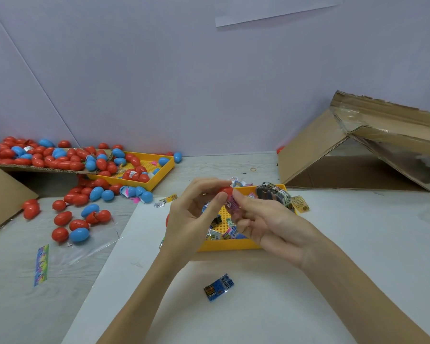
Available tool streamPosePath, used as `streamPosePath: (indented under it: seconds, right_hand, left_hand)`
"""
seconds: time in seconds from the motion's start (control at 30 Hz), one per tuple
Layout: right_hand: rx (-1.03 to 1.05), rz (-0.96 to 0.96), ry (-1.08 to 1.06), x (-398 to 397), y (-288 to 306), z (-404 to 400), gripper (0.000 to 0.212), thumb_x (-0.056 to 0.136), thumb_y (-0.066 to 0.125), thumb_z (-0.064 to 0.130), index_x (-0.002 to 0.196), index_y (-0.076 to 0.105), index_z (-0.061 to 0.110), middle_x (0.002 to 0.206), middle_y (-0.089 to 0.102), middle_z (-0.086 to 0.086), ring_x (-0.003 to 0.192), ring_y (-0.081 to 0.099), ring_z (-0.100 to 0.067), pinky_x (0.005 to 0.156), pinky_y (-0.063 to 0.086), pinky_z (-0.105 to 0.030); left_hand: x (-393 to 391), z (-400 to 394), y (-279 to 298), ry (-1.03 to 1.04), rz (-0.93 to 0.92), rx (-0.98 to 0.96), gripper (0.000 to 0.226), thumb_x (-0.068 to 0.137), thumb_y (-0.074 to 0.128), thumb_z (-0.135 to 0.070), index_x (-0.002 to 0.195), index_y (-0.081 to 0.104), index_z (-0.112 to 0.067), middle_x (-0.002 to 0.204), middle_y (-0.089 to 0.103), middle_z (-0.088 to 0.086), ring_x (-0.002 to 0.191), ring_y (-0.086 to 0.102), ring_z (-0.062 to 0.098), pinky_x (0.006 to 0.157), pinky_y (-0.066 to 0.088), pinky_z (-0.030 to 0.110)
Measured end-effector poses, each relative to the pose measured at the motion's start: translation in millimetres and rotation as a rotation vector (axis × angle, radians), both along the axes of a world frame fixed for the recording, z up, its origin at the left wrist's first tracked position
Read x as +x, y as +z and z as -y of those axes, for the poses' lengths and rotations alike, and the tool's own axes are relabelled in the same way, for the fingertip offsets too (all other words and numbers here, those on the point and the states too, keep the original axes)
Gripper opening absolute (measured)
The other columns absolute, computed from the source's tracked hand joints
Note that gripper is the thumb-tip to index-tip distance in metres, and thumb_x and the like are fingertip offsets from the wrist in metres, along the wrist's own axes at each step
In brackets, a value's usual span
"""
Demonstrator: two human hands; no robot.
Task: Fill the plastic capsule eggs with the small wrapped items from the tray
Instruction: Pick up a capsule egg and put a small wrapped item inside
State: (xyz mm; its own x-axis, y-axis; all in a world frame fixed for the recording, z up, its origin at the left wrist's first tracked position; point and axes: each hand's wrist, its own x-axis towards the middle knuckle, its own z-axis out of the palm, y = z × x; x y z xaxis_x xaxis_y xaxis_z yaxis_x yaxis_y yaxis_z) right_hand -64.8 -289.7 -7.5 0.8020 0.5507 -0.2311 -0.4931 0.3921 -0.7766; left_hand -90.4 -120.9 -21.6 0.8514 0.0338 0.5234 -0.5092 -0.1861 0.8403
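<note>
Overhead, lilac walls; below, left hand gripping red egg, right hand pinching pink packet.

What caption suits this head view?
Two hands, left and right, push a pink wrapped item into a red egg above a yellow tray.
</note>
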Motion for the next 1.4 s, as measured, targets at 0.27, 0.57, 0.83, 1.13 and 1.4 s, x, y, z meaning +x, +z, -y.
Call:
streamPosePath:
  seconds: [0.27,0.57,0.83,1.13,1.4]
  right_hand:
    - [-0.23,0.326,-0.261,1,-8,-4,0.038,0.071,0.085,0.039,0.101,0.08,0.015,0.089,0.076,0.0,0.08,0.065,-0.008,0.072,0.052,-0.023]
    - [-0.338,0.451,-0.282,-7,-3,-5,0.032,0.08,0.079,0.043,0.103,0.079,0.021,0.093,0.079,0.005,0.091,0.072,-0.005,0.07,0.055,-0.017]
    - [-0.384,0.508,-0.263,-10,-2,-5,0.024,0.087,0.077,0.037,0.106,0.079,0.023,0.093,0.079,0.003,0.093,0.073,-0.009,0.075,0.057,-0.018]
    - [-0.293,0.382,-0.238,-8,-3,-4,0.029,0.086,0.077,0.032,0.109,0.079,0.014,0.097,0.079,-0.002,0.093,0.073,-0.011,0.079,0.057,-0.021]
    - [0.026,0.02,-0.025,-5,2,-2,0.029,0.087,0.076,0.028,0.104,0.081,0.006,0.096,0.074,-0.005,0.086,0.07,-0.015,0.078,0.059,-0.024]
  left_hand:
    - [1,-5,2,0.007,-0.048,-0.082,0.024,0.097,0.064,-0.021,0.119,0.071,-0.017,0.116,0.074,0.001,0.114,0.069,0.021,0.093,0.056,0.026]
    - [1,-8,2,0.026,-0.053,-0.03,0.026,0.098,0.059,-0.028,0.12,0.072,-0.023,0.116,0.074,-0.004,0.115,0.068,0.019,0.088,0.055,0.019]
    - [2,-11,2,-0.007,-0.073,0.046,0.027,0.103,0.053,-0.023,0.122,0.072,-0.021,0.116,0.073,-0.003,0.117,0.066,0.022,0.092,0.055,0.024]
    - [0,-8,3,-0.047,-0.093,0.098,0.034,0.1,0.056,-0.025,0.132,0.066,-0.024,0.125,0.07,-0.004,0.119,0.065,0.019,0.093,0.054,0.022]
    - [1,-7,0,0.035,-0.004,0.264,0.04,0.101,0.053,-0.039,0.141,0.056,-0.041,0.123,0.059,-0.019,0.121,0.055,0.026,0.097,0.052,0.03]
